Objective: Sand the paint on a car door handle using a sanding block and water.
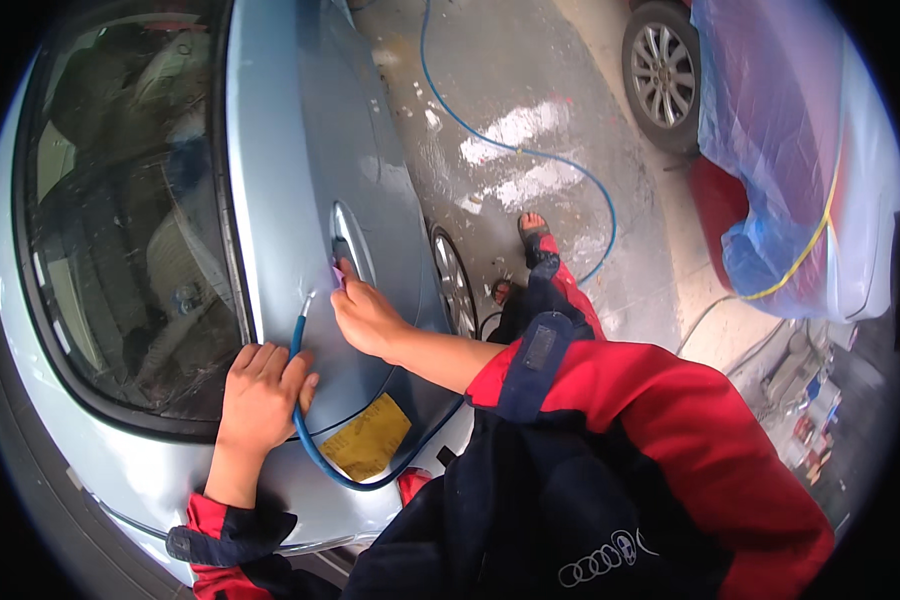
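Observation:
My left hand [262,392] rests by the lower edge of the car's side window, its fingers curled round a blue air hose [322,463]. The hose's metal nozzle [307,303] points up along the silver-blue car door [355,150]. My right hand [366,318] is closed at the near end of the door handle [353,240]. A small pink-purple piece [339,275] shows between its fingers; most of it is hidden, so I cannot tell its kind. A yellow paper sheet [368,440] lies on the car body below my hands.
Another blue hose stretch [560,160] curves over the grey, white-stained floor [530,190]. To the right, a car under blue plastic sheeting [770,110] shows one wheel [662,75]. My sandalled foot [533,224] is beside the door. Clutter [815,410] lies at the far right.

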`<move>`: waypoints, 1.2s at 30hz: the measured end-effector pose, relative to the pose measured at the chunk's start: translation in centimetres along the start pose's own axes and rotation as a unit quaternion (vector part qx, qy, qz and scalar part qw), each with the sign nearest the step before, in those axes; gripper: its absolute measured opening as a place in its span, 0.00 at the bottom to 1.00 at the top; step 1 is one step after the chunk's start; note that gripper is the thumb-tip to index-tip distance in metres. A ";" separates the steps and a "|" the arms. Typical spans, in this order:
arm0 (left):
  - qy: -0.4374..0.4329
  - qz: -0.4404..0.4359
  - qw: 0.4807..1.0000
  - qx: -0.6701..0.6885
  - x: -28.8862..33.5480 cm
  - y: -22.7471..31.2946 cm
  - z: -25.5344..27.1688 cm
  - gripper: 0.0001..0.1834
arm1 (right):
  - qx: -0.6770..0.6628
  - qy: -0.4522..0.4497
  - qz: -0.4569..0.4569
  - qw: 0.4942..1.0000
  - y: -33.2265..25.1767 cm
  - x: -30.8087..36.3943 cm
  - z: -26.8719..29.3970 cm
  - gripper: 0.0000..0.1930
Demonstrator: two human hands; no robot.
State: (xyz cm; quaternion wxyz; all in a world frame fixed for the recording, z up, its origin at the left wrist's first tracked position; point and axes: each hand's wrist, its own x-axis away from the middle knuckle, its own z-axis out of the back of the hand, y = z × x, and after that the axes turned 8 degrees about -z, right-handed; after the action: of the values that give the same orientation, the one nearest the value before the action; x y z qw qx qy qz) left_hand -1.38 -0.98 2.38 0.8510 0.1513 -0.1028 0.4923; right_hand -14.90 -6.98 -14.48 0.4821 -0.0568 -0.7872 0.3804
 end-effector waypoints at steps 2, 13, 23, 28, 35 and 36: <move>-0.008 -0.003 1.000 0.011 -0.2 -0.1 -0.3 0.10 | -0.002 -0.014 0.024 1.000 1.4 -0.2 0.1 0.35; -0.024 -0.017 0.999 0.026 -1.6 0.1 -0.9 0.12 | -0.028 -0.016 0.166 0.986 3.5 -0.2 0.1 0.35; -0.034 -0.033 0.998 0.028 -2.4 0.4 -1.3 0.12 | -0.019 0.026 0.242 0.970 4.5 -1.3 0.4 0.35; -0.058 -0.010 0.998 0.025 -1.5 -0.1 -1.9 0.14 | -0.056 -0.005 0.194 0.979 4.2 -1.3 0.5 0.36; -0.099 0.004 0.995 0.033 -1.6 -0.6 -2.5 0.18 | -0.069 0.017 0.258 0.963 3.9 -2.4 0.1 0.38; -0.100 0.010 0.994 0.039 -1.8 -0.6 -2.7 0.19 | -0.066 0.047 0.282 0.956 4.1 -2.2 -0.3 0.39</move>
State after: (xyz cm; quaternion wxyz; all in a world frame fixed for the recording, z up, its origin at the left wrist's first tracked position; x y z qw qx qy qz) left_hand -1.65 -1.71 -0.82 0.8247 0.2318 -0.1699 0.4871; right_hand -14.61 -4.95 -18.64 0.3868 -0.3261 -0.7390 0.4448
